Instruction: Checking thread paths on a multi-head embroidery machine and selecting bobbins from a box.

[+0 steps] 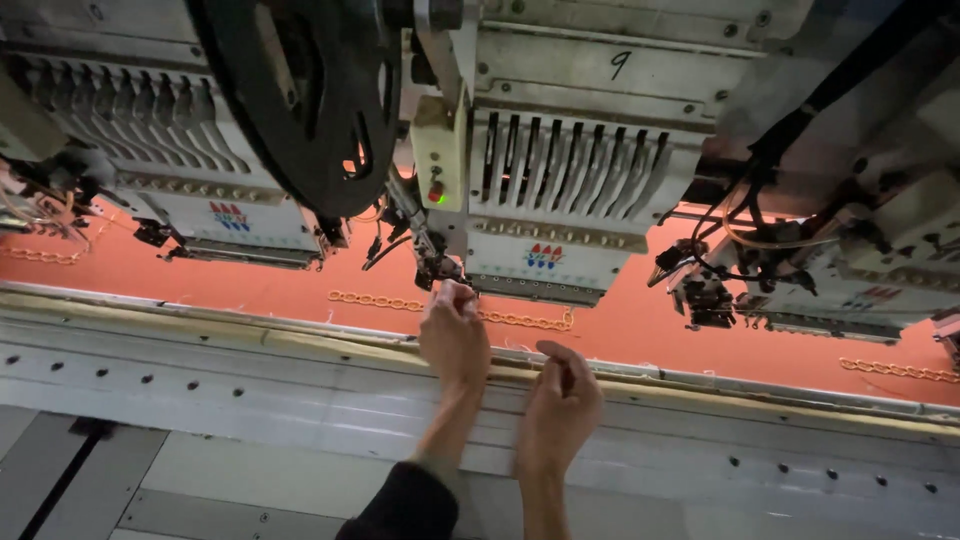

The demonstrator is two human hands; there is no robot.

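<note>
Overhead, embroidery heads (560,190) span orange fabric (640,325); hands (455,335) near gold chain stitching (520,320).

An embroidery factory: a row of multi-needle embroidery heads (560,200) stitches chain patterns into stretched orange fabric (300,285).

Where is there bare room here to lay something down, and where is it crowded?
Free: the grey frame rail below the orange fabric, left of the left hand; also right of the right hand. Crowded: under the embroidery heads, with needles and cables.

Two hands (455,335) (560,405) below embroidery head (545,190)
</note>
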